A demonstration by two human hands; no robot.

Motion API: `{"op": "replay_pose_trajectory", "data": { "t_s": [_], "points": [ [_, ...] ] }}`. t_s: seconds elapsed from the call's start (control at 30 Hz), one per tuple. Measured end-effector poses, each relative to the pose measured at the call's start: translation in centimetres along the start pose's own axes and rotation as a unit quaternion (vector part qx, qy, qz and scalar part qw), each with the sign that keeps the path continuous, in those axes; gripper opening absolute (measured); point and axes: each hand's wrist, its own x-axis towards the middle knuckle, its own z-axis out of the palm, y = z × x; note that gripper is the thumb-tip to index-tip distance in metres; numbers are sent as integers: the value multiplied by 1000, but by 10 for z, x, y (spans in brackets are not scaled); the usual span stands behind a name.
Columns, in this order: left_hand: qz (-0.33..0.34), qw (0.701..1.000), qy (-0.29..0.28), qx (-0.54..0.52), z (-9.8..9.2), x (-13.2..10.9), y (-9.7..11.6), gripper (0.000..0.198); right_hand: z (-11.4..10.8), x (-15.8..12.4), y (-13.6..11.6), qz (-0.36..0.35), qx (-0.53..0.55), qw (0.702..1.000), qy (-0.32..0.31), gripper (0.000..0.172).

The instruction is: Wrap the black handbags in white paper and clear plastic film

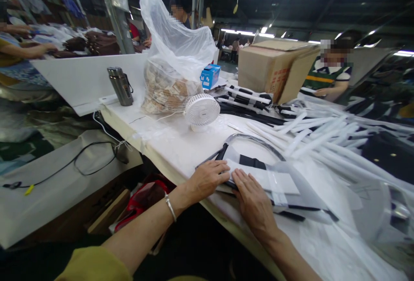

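Observation:
A flat bundle of black and white pieces lies near the table's front edge, with a white rectangular strip (284, 182) on top. My left hand (210, 179) rests on the bundle's left end, its fingers stretched over the edge and its thumb hidden. Right beside it, my right hand (254, 197) lies palm down, fingers extended across the strip's near side. Both hands are open and press on the layers. Clear tape (276, 186) crosses the strip. A dark curved band (258, 138) arches behind, and a black patch (252, 161) shows beyond the strip.
A white fan (202, 110) stands ahead, before a plastic bag of scraps (170, 85). A steel flask (120, 86) is at left, a blue box (210, 76) and cardboard box (273, 65) behind. White tubes (313, 134) pile up at right. Other people work around.

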Motion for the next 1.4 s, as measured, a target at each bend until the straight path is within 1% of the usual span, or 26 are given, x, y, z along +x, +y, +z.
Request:
{"op": "replay_pose_trajectory", "data": {
  "t_s": [0.1,0.13,0.2,0.27,0.3,0.37,0.43,0.5,0.57,0.63,0.7,0.77,0.8,0.9,1.0,1.1,1.17,1.23,1.3,1.33,1.4],
  "points": [
    [-24,998,-18,-63,-12,-2,4,33,0,0,-2,-12,-22,1000,5,43],
    [-38,995,-15,-88,-16,-4,6,40,0,1,-3,-12,-25,1000,7,43],
    [-67,991,5,-113,-22,-11,12,61,-1,2,-4,-7,-28,999,14,43],
    [-82,992,16,-95,-19,-18,17,81,-2,2,-4,-1,-26,999,20,43],
    [-81,994,16,-72,-14,-22,18,84,-1,1,-4,2,-24,1000,21,43],
    [-72,997,17,-24,-1,-28,19,81,-1,0,-5,7,-15,1000,18,44],
    [-72,997,30,8,10,-30,17,76,0,0,-5,16,-6,1000,16,46],
    [-79,996,44,5,13,-29,15,74,1,0,-6,28,3,999,18,49],
    [-93,994,47,-31,5,-23,15,75,0,2,-7,41,16,999,27,54],
    [-133,987,45,-81,-9,-13,16,71,-3,3,-9,49,29,998,34,61],
    [-205,973,42,-100,-24,3,18,52,-5,5,-11,50,34,998,35,65],
    [-279,957,24,-80,-33,21,18,28,-7,5,-12,46,32,998,34,67],
    [-309,949,9,-68,-36,30,18,22,-7,6,-13,46,30,998,35,67],
    [-358,932,-25,-57,-37,52,15,25,-6,5,-15,56,21,997,42,70],
    [-363,930,-16,-60,-34,62,13,23,-4,5,-16,68,14,997,35,71],
    [-351,935,-2,-45,-34,65,15,17,-2,4,-16,72,10,997,24,72],
    [-330,944,11,-12,-33,65,19,12,-1,4,-15,68,6,997,21,73],
    [-292,956,26,27,-32,66,22,9,0,4,-14,62,1,998,24,73],
    [-268,962,32,49,-28,68,24,12,1,4,-14,59,-5,998,30,73],
    [-270,961,31,48,-26,69,23,17,1,4,-14,58,-7,998,33,74],
    [-301,953,11,20,-21,70,20,29,0,4,-15,58,-7,998,39,73]
  ]
}}
